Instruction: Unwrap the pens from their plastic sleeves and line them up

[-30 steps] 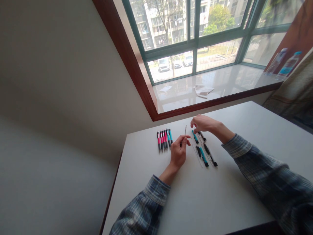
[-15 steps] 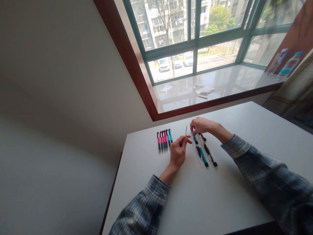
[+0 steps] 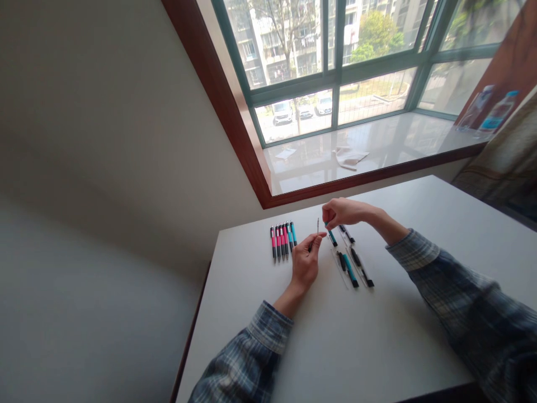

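My left hand [image 3: 306, 262] pinches a thin pen refill [image 3: 318, 226] that points up and away from me. Just right of its tip, my right hand [image 3: 342, 212] is closed on a teal pen barrel [image 3: 331, 236], lifted a little off the white table [image 3: 348, 341]. Loose pen parts [image 3: 352, 267], teal and black, lie on the table right of my left hand. To the left lies a row of several assembled pens [image 3: 282, 239], pink and teal with black grips.
The table's left edge [image 3: 191, 336] drops off beside a grey wall. Behind the table runs a wide window sill [image 3: 377, 151] with a folded cloth [image 3: 350, 157] and two bottles [image 3: 489, 109] at its right end.
My right hand has picked the teal barrel up from the table and brought it left towards the refill tip. My left hand has stayed in place with the refill.
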Available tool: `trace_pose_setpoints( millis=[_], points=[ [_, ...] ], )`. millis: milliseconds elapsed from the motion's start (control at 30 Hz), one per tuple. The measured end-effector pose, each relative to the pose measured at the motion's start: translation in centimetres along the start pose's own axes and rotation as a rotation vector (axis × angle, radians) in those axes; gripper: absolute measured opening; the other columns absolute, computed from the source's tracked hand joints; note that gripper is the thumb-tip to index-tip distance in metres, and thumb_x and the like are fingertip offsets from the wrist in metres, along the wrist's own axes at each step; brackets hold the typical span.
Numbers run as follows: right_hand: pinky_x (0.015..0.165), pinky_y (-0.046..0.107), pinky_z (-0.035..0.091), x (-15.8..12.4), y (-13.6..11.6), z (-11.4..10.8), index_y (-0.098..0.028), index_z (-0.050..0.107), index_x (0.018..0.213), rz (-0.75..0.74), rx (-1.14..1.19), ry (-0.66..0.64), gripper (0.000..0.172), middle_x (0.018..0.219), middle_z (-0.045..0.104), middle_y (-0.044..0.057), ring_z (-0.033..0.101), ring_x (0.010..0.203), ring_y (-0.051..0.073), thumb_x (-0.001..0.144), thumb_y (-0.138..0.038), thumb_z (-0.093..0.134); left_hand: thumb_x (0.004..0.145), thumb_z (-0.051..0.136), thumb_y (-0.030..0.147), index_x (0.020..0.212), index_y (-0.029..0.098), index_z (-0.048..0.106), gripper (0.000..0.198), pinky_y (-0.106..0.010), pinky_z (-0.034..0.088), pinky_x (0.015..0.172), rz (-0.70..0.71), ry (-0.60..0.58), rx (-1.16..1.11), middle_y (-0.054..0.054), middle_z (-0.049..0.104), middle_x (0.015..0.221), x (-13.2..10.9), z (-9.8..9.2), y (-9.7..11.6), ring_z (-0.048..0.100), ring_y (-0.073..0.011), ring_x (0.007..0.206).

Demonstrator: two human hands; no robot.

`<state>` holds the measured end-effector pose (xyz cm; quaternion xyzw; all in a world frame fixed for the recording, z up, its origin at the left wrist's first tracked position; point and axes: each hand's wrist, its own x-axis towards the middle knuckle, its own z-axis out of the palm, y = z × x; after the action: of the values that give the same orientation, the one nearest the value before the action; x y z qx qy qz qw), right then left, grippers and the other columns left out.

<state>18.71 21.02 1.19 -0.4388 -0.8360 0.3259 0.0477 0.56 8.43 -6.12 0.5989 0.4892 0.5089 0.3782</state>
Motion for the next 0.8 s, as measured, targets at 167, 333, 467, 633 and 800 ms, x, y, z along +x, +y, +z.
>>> trace_pose_setpoints(
  millis=[167,333,467,633,800],
  points=[
    [0.069,0.029,0.05,-0.5,-0.2,-0.7,-0.017,0.065,0.09,-0.133,0.259,-0.031,0.03,0.085,0.076,0.004,0.07,0.08,0.019,0.074,-0.037,0.081,0.1,0.057,0.05,0.114,0.019,0.079,0.041,-0.03,0.054,0.078,-0.011,-0.015,-0.004,-0.008,0.079,0.104,-0.1,-0.1,-0.5,0.069,-0.0186,0.083],
    [0.071,0.03,0.052,-0.9,-1.6,-0.4,-0.017,0.061,0.093,-0.271,0.378,-0.097,0.03,0.086,0.077,0.004,0.073,0.08,0.019,0.079,-0.037,0.078,0.1,0.056,0.051,0.11,0.018,0.079,0.041,-0.028,0.05,0.071,0.001,-0.073,0.029,-0.007,0.078,0.095,-0.1,-0.1,-0.6,0.062,-0.0165,0.075],
    [0.068,0.03,0.053,-1.2,-2.7,-0.3,-0.017,0.062,0.092,-0.261,0.379,-0.102,0.023,0.08,0.076,0.004,0.073,0.072,0.018,0.082,-0.032,0.075,0.102,0.053,0.045,0.106,0.019,0.078,0.036,-0.03,0.05,0.084,0.058,-0.096,-0.012,-0.009,0.078,0.112,-0.1,0.0,-0.4,0.064,-0.018,0.089],
    [0.078,0.033,0.057,-1.4,-2.4,-0.9,-0.016,0.071,0.105,-0.327,0.369,-0.092,0.035,0.106,0.077,0.009,0.074,0.096,0.023,0.079,-0.038,0.08,0.102,0.053,0.048,0.104,0.019,0.077,0.038,-0.028,0.05,0.073,0.017,-0.057,-0.003,-0.009,0.077,0.107,-0.1,-0.1,-0.5,0.06,-0.0161,0.078],
    [0.097,0.039,0.055,-1.7,-2.5,-1.6,-0.022,0.078,0.113,-0.439,0.347,-0.13,0.039,0.132,0.07,0.01,0.063,0.126,0.029,0.082,-0.044,0.079,0.1,0.054,0.052,0.103,0.019,0.078,0.041,-0.028,0.048,0.065,0.027,-0.034,-0.005,-0.01,0.078,0.104,-0.2,-0.1,-0.6,0.057,-0.0146,0.07]
  ],
)
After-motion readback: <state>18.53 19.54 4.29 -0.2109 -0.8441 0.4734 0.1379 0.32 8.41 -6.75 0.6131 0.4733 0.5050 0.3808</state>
